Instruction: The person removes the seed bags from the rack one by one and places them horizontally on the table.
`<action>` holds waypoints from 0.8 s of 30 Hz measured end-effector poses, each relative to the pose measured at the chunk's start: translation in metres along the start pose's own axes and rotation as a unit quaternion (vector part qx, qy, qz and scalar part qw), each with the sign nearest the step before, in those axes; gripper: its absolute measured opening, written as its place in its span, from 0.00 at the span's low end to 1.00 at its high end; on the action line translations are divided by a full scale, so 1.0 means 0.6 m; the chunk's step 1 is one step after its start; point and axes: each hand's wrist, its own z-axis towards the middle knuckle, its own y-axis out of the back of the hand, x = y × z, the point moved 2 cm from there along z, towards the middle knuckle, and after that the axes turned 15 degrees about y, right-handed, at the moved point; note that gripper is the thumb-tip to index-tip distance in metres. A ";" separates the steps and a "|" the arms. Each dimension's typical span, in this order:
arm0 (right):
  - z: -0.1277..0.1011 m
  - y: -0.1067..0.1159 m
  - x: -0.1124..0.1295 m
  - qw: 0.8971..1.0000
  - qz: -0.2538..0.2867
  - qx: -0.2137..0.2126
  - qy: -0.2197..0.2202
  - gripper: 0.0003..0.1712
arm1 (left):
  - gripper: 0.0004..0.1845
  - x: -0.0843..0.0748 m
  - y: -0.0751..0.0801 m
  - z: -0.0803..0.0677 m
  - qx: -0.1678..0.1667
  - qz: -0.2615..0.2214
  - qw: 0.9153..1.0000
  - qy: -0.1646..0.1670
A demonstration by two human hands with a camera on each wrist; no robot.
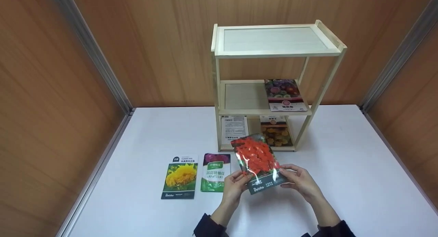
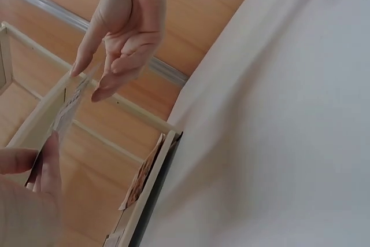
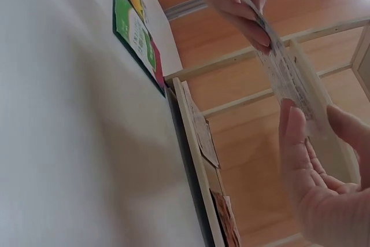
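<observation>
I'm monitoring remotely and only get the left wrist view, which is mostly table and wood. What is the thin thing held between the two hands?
Observer: A seed packet with red flowers printed on it; the left hand and right hand pinch its lower corners.
Operator: Is anything else lying out on the table?
Observer: Two more packets lie flat left of the hands: a yellow-flower packet and a green packet.
Operator: And the shelf, does it hold anything?
Observer: The wooden shelf has one packet with mixed flowers on its middle tier, two more on the bottom tier, and nothing visible on top.
</observation>
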 end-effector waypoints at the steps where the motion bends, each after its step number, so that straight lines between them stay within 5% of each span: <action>1: -0.001 0.002 0.001 1.000 -0.007 -0.002 0.000 0.22 | 0.20 -0.002 0.002 -0.001 0.011 0.005 1.000 0.002; 9: -0.006 0.001 0.001 0.998 -0.045 -0.048 -0.011 0.15 | 0.21 -0.014 0.015 0.000 0.050 0.052 0.997 0.015; 15: 0.002 -0.001 -0.046 0.994 -0.027 -0.091 0.045 0.11 | 0.18 -0.012 0.026 0.013 -0.029 0.128 0.991 -0.037; 19: 0.005 -0.013 -0.062 0.990 -0.042 -0.116 0.071 0.07 | 0.15 -0.008 0.033 0.019 -0.108 0.202 0.967 -0.109; 20: -0.004 -0.028 -0.038 0.987 -0.066 -0.136 0.047 0.07 | 0.15 -0.006 0.034 0.020 -0.122 0.223 0.959 -0.126; 24: 0.002 -0.039 -0.057 0.980 -0.115 -0.156 0.035 0.06 | 0.13 0.002 0.038 0.026 -0.170 0.317 0.917 -0.176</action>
